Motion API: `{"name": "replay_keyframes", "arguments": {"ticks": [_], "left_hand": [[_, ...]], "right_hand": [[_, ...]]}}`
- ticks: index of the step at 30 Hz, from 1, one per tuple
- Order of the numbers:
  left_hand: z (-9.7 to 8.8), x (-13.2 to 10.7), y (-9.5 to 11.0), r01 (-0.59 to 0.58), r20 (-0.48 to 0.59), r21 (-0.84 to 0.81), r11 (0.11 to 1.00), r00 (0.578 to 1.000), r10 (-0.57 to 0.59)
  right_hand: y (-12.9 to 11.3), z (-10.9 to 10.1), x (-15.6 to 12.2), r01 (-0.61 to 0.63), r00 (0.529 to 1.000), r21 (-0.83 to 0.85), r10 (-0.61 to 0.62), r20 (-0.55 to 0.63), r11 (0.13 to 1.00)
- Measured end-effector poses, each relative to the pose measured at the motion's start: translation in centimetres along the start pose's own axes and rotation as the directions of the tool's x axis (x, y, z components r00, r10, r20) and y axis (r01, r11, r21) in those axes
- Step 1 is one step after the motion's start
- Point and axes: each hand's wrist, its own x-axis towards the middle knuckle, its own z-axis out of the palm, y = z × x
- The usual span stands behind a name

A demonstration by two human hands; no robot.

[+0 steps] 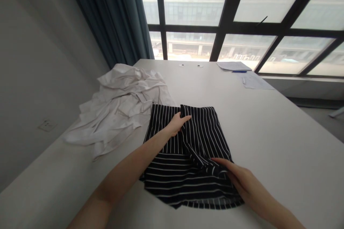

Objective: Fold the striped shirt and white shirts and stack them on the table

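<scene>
A black garment with thin white stripes [172, 171] lies partly folded on the white table [268, 132], in front of me. My left hand [177, 123] reaches over it and pinches a folded edge near its far side. My right hand [242, 180] rests on the near right part of the cloth, fingers closed on a fold there.
A heap of crumpled white clothes [120, 107] lies to the left of the striped garment. Papers [233, 66] and a blue pen [239, 71] sit at the far edge by the window. A dark curtain [113, 18] hangs at the back left.
</scene>
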Motion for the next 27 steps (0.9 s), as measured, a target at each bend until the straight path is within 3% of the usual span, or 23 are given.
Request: {"name": "replay_keyframes", "arguments": {"ticks": [5, 9, 12, 15, 19, 22, 25, 27], "left_hand": [[0.0, -0.2, 2.0, -0.049, 0.046, -0.021, 0.999, 0.998, 0.050], [-1.3, -0.6, 4.9, -0.175, 0.066, -0.092, 0.980, 0.981, 0.182], [-3.5, -1.1, 6.8, -0.221, 0.039, -0.050, 0.974, 0.974, 0.223], [-6.8, -1.8, 7.4, -0.219, 0.021, 0.052, 0.974, 0.976, 0.218], [-11.2, -2.3, 5.8, -0.202, -0.010, 0.234, 0.951, 0.978, 0.210], [-13.3, -2.3, 4.0, -0.184, -0.045, 0.352, 0.918, 0.976, 0.213], [-14.2, -2.1, 3.2, -0.238, -0.078, 0.470, 0.850, 0.948, 0.308], [-14.3, -1.8, 3.2, -0.277, -0.071, 0.549, 0.788, 0.924, 0.375]], "right_hand": [[-1.3, -1.8, 0.2, 0.017, 0.987, 0.082, -0.004, -0.160, 0.996], [-4.2, -3.1, 0.9, 0.106, 0.979, 0.024, -0.100, -0.177, 0.994], [-7.5, -3.0, 2.1, 0.226, 0.971, -0.026, -0.228, -0.074, 0.974], [-10.0, -1.2, 3.6, 0.393, 0.918, -0.072, -0.386, 0.093, 0.917], [-10.8, 3.0, 5.5, 0.556, 0.804, -0.128, -0.493, 0.333, 0.821], [-10.5, 5.1, 6.4, 0.617, 0.722, -0.081, -0.523, 0.452, 0.783], [-10.5, 4.3, 6.9, 0.636, 0.645, 0.054, -0.568, 0.511, 0.770], [-10.5, 2.5, 7.1, 0.592, 0.674, 0.079, -0.546, 0.497, 0.802]]}}
